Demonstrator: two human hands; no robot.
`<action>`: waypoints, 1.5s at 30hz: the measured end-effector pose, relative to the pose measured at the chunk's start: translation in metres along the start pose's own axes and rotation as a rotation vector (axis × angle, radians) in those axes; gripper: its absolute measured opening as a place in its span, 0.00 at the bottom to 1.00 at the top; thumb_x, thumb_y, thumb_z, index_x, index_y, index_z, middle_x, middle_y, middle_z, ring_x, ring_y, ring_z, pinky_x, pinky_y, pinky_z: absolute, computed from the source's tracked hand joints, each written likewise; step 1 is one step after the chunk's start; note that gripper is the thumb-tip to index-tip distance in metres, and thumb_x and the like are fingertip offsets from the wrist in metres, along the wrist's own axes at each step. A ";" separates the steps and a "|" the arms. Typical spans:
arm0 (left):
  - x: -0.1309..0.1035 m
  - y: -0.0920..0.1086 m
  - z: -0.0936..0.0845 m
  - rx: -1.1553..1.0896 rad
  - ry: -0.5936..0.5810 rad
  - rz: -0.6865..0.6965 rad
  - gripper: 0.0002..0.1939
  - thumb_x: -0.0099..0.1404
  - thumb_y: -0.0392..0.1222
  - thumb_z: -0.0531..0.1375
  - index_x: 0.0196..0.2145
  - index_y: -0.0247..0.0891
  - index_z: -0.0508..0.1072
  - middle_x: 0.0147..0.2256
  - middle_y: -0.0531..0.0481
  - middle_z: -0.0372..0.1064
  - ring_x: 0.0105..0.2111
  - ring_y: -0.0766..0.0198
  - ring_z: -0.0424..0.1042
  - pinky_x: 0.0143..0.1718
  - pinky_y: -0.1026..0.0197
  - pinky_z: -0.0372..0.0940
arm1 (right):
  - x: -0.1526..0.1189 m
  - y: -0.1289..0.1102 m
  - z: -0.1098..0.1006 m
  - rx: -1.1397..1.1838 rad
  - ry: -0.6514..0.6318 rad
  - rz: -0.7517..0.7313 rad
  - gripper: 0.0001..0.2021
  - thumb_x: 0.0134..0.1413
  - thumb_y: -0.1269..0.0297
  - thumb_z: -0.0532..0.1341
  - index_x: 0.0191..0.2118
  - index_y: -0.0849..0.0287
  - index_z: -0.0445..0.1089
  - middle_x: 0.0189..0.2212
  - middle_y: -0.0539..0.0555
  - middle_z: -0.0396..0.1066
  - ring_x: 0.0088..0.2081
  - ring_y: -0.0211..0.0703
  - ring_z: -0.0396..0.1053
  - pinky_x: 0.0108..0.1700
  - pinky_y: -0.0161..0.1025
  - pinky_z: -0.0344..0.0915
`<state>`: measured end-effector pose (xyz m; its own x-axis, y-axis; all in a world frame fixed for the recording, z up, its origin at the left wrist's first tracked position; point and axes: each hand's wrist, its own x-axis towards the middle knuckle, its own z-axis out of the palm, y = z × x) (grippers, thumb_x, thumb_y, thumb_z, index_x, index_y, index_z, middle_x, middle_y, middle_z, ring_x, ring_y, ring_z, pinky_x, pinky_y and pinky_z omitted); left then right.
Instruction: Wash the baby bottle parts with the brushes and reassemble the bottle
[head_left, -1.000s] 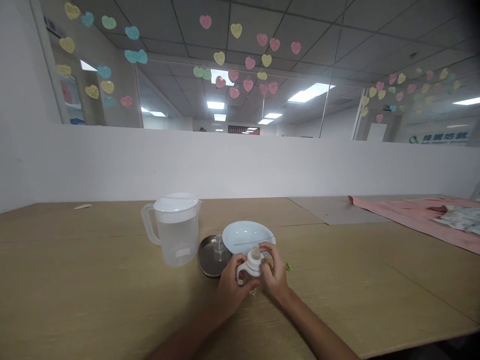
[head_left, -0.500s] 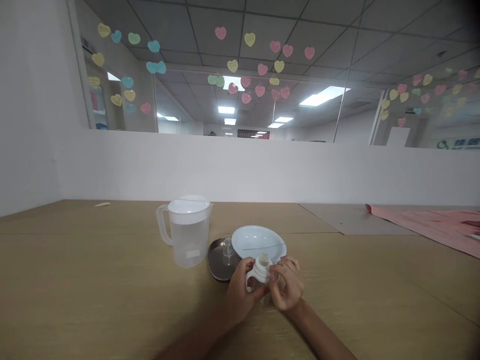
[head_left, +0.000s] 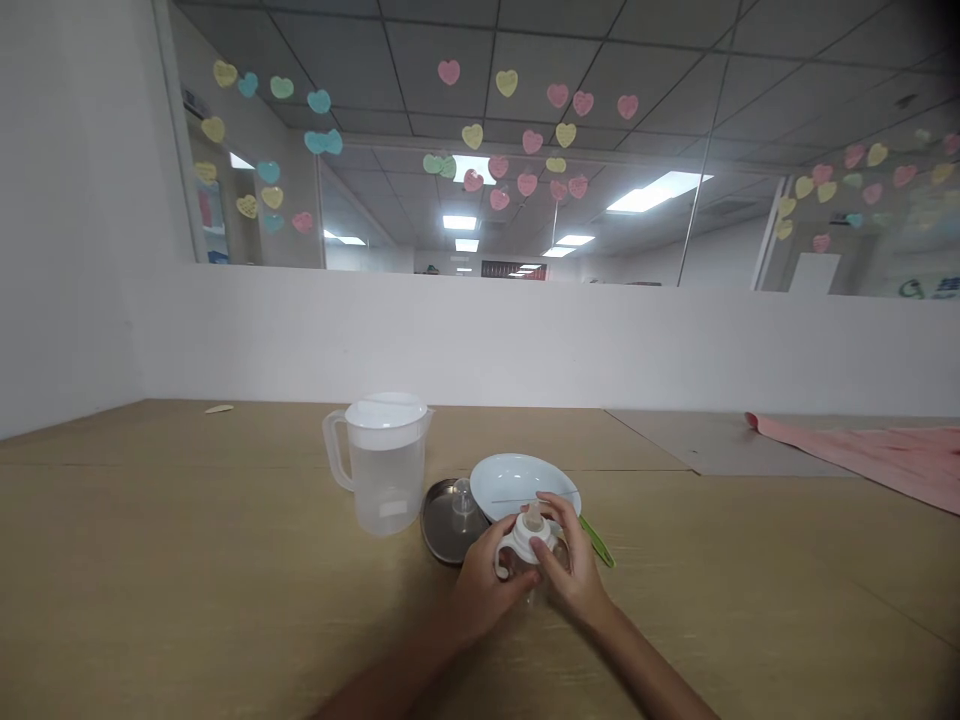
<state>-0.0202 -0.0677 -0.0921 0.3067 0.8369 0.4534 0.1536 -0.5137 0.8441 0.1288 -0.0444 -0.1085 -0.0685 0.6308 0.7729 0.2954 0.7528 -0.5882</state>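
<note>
A baby bottle (head_left: 529, 541) with a white collar, white side handles and a pale teat stands upright between my two hands. My left hand (head_left: 480, 582) is wrapped round its left side, by the handle. Over on the right, my right hand (head_left: 578, 570) grips the white collar, thumb in front and fingers behind. Just beyond the bottle is a white bowl (head_left: 517, 478) with a thin rod lying across it. A dark metal tray (head_left: 442, 535) sits to the left, holding a small clear cap (head_left: 463, 498). The bottle's lower part is partly covered by my hands.
A translucent lidded pitcher (head_left: 388, 475) stands behind the tray on the left. Beside the bowl lies a green-handled item (head_left: 598, 543). A pink cloth (head_left: 862, 450) is at the far right on a grey sheet (head_left: 675, 435). A white wall (head_left: 375, 330) rises behind the table.
My right hand has shifted from a bunched hold at the bottle's side to a wider grip round the collar. The green-handled item has come into view. My left hand keeps its hold.
</note>
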 end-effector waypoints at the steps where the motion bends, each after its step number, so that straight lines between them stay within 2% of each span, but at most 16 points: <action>1: 0.000 0.001 0.000 0.002 -0.005 -0.013 0.28 0.54 0.41 0.62 0.53 0.39 0.64 0.49 0.44 0.67 0.42 0.57 0.68 0.42 0.58 0.64 | 0.000 0.000 0.001 -0.024 0.020 0.009 0.21 0.53 0.61 0.56 0.52 0.58 0.57 0.44 0.58 0.66 0.44 0.47 0.67 0.45 0.44 0.66; 4: -0.001 0.001 0.002 0.001 0.020 -0.043 0.28 0.55 0.44 0.61 0.53 0.38 0.63 0.46 0.45 0.69 0.39 0.59 0.70 0.40 0.59 0.65 | 0.001 0.001 0.005 -0.111 0.074 0.026 0.21 0.49 0.60 0.59 0.50 0.58 0.59 0.42 0.57 0.66 0.43 0.46 0.66 0.44 0.44 0.66; 7: -0.001 -0.002 0.003 0.017 0.062 -0.063 0.30 0.54 0.44 0.62 0.54 0.37 0.61 0.44 0.46 0.71 0.36 0.61 0.70 0.39 0.60 0.65 | 0.003 0.001 0.006 -0.156 0.073 0.032 0.19 0.48 0.60 0.61 0.47 0.58 0.62 0.40 0.56 0.66 0.42 0.47 0.65 0.44 0.45 0.65; 14: 0.001 -0.012 -0.002 0.033 0.030 -0.056 0.34 0.51 0.42 0.64 0.55 0.38 0.60 0.45 0.46 0.70 0.36 0.61 0.70 0.38 0.60 0.65 | 0.008 -0.002 -0.003 -0.096 -0.095 -0.051 0.13 0.53 0.60 0.57 0.44 0.57 0.68 0.39 0.56 0.70 0.42 0.47 0.67 0.44 0.43 0.65; 20: 0.001 -0.011 0.000 0.113 0.068 -0.064 0.35 0.51 0.42 0.64 0.56 0.38 0.58 0.44 0.45 0.71 0.36 0.60 0.71 0.40 0.59 0.65 | 0.007 -0.004 -0.001 -0.244 0.019 -0.079 0.13 0.51 0.59 0.59 0.41 0.58 0.69 0.34 0.56 0.71 0.37 0.48 0.67 0.40 0.43 0.65; 22: 0.000 -0.011 -0.001 0.208 0.047 -0.014 0.35 0.54 0.44 0.62 0.58 0.38 0.55 0.46 0.44 0.70 0.38 0.59 0.71 0.42 0.57 0.64 | 0.008 -0.003 -0.002 -0.274 0.010 -0.103 0.13 0.51 0.59 0.59 0.42 0.58 0.69 0.34 0.56 0.71 0.37 0.47 0.67 0.40 0.43 0.64; 27: 0.002 -0.012 -0.017 0.534 0.006 0.253 0.32 0.58 0.50 0.58 0.57 0.37 0.56 0.51 0.41 0.64 0.51 0.53 0.63 0.53 0.51 0.56 | 0.008 0.000 -0.007 -0.327 -0.029 -0.160 0.14 0.52 0.60 0.58 0.44 0.59 0.67 0.35 0.56 0.71 0.38 0.47 0.66 0.40 0.44 0.64; 29: 0.007 -0.017 -0.028 0.587 0.106 0.283 0.26 0.63 0.48 0.53 0.56 0.37 0.58 0.51 0.41 0.64 0.52 0.54 0.62 0.54 0.52 0.55 | 0.008 0.001 -0.007 -0.334 -0.020 -0.167 0.14 0.52 0.60 0.58 0.44 0.60 0.67 0.36 0.57 0.71 0.38 0.47 0.66 0.41 0.44 0.64; 31: 0.014 -0.025 -0.041 0.619 0.269 0.220 0.22 0.66 0.47 0.48 0.56 0.37 0.59 0.51 0.42 0.64 0.52 0.55 0.62 0.54 0.52 0.54 | 0.008 0.003 -0.007 -0.334 -0.014 -0.172 0.14 0.53 0.60 0.58 0.44 0.60 0.66 0.36 0.57 0.70 0.39 0.47 0.66 0.41 0.43 0.64; 33: 0.021 -0.036 -0.054 0.654 0.348 0.143 0.22 0.67 0.47 0.46 0.55 0.36 0.59 0.52 0.41 0.63 0.53 0.54 0.61 0.54 0.50 0.55 | 0.008 0.004 -0.007 -0.335 -0.017 -0.174 0.14 0.53 0.60 0.58 0.44 0.60 0.66 0.36 0.57 0.70 0.38 0.46 0.67 0.40 0.43 0.64; 34: 0.023 -0.042 -0.060 0.672 0.335 0.121 0.22 0.67 0.48 0.46 0.55 0.35 0.59 0.52 0.40 0.63 0.53 0.54 0.61 0.54 0.50 0.55 | 0.008 0.004 -0.006 -0.336 -0.019 -0.175 0.14 0.53 0.60 0.58 0.44 0.60 0.66 0.36 0.57 0.70 0.39 0.46 0.67 0.40 0.43 0.64; 38: 0.029 -0.063 -0.077 0.729 0.155 0.084 0.23 0.67 0.49 0.45 0.55 0.35 0.60 0.54 0.41 0.62 0.55 0.53 0.59 0.56 0.49 0.53 | 0.007 0.004 -0.006 -0.335 -0.026 -0.178 0.14 0.54 0.60 0.57 0.44 0.61 0.65 0.38 0.58 0.71 0.40 0.46 0.67 0.42 0.43 0.64; 42: 0.029 -0.074 -0.081 0.767 0.043 0.042 0.26 0.67 0.50 0.45 0.59 0.35 0.56 0.58 0.42 0.57 0.58 0.53 0.54 0.58 0.48 0.51 | 0.008 0.003 -0.006 -0.335 -0.013 -0.175 0.14 0.53 0.59 0.57 0.43 0.61 0.66 0.36 0.58 0.71 0.40 0.47 0.68 0.41 0.42 0.65; 45: 0.027 -0.073 -0.079 0.797 -0.025 0.059 0.28 0.66 0.52 0.46 0.59 0.35 0.54 0.59 0.42 0.54 0.59 0.52 0.52 0.58 0.48 0.50 | 0.008 0.004 -0.006 -0.338 -0.007 -0.181 0.14 0.53 0.58 0.57 0.43 0.61 0.66 0.36 0.58 0.71 0.39 0.47 0.69 0.41 0.43 0.66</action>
<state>-0.0971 0.0068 -0.1188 0.3546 0.8045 0.4765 0.7586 -0.5454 0.3564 0.1349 -0.0377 -0.1032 -0.1541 0.4955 0.8548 0.5751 0.7485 -0.3302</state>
